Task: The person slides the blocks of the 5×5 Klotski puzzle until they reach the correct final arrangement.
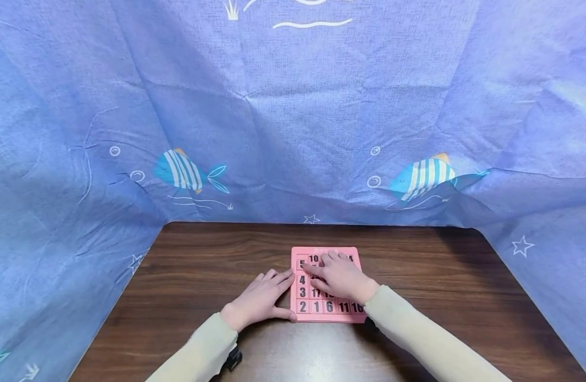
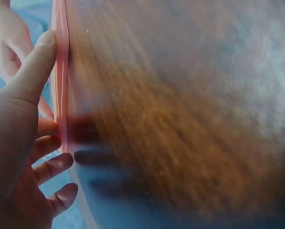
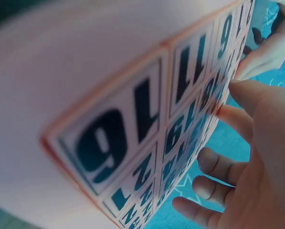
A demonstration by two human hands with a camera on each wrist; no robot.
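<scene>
A pink sliding number puzzle (image 1: 328, 318) lies flat on the table, its square tiles bearing black numerals. At its left side rests my left hand (image 1: 259, 300), thumb at the near corner and fingers stretched along the edge. The left wrist view shows that thumb (image 2: 35, 71) against the pink rim (image 2: 62, 95). My right hand (image 1: 343, 277) lies over the upper part of the board and hides several tiles. Its index fingertip touches the tiles near the 5 in the left column. In the right wrist view the other fingers (image 3: 214, 188) are spread and loosely bent.
The brown wooden table (image 1: 202, 254) extends around the puzzle on all sides. Behind and beside it hangs a blue cloth (image 1: 293, 132) printed with fish and stars. A small black object (image 1: 233, 358) sits under the left wrist.
</scene>
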